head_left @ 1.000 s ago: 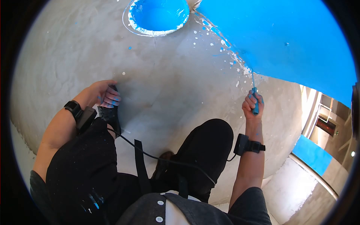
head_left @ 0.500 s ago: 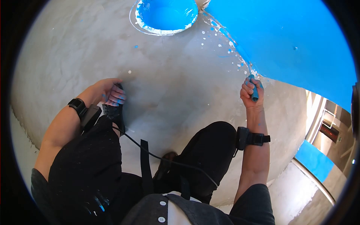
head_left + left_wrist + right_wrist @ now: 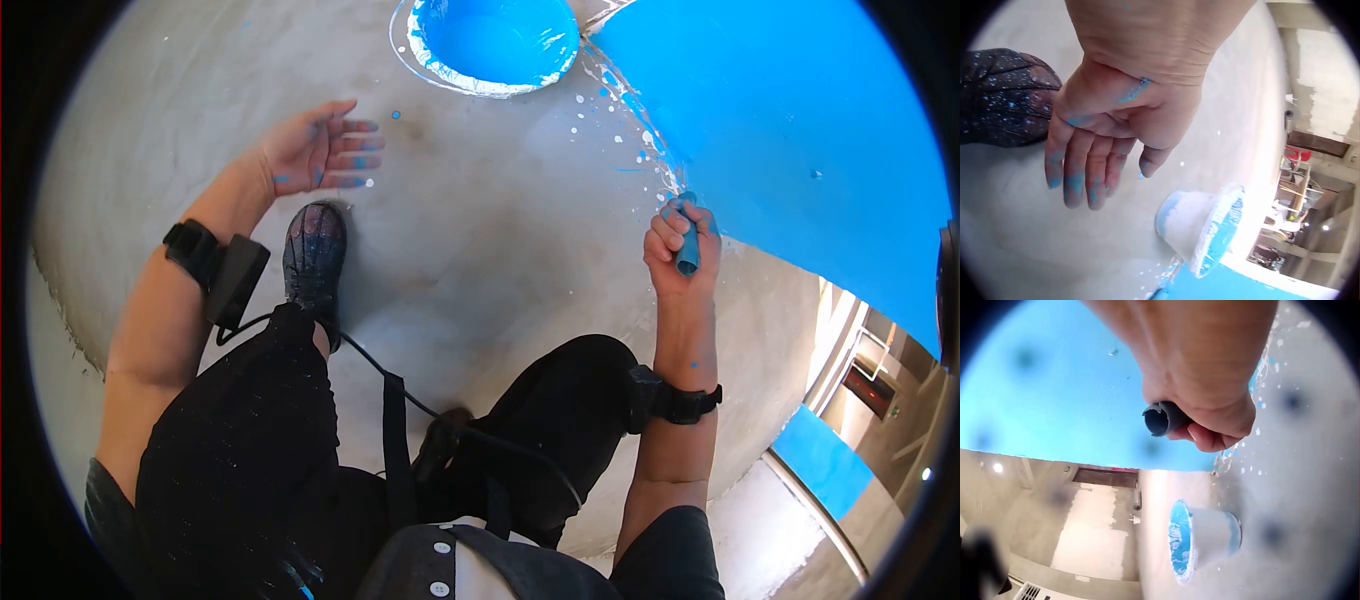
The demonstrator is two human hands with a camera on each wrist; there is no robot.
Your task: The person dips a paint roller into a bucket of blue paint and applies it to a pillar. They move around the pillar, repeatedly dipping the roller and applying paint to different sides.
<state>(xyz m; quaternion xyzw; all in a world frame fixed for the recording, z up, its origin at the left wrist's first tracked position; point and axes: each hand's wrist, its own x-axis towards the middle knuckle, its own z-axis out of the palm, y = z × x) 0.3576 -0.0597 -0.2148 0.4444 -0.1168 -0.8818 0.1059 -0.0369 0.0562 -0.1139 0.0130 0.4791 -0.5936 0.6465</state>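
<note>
My right hand [image 3: 680, 245] grips the blue-green hollow handle of a paint roller [image 3: 687, 258], close to the corner where the blue wall [image 3: 790, 130] meets the grey floor. The roller's head blends into the blue in the head view; in the right wrist view, the handle's open end pokes out of the fist. My left hand [image 3: 320, 150] is held out over the floor beyond a paint-specked black shoe [image 3: 315, 260], fingers extended and empty. Blue paint marks its fingers and palm. Ahead, between the hands, stands a paint bucket [image 3: 440, 72] with a blue inside and white-crusted rim.
White and blue paint splashes [image 3: 650, 140] dot the floor along the wall's base. A black cable [image 3: 400, 400] runs across my legs between the wrist cameras. Past the blue wall's edge, an unfinished room appears, with a patchy white wall [image 3: 1088, 525].
My left hand has left the shoe and reached forward, its fingers straightening. The right hand has moved nearer the wall's base with the roller. The view has shifted, putting the bucket farther right.
</note>
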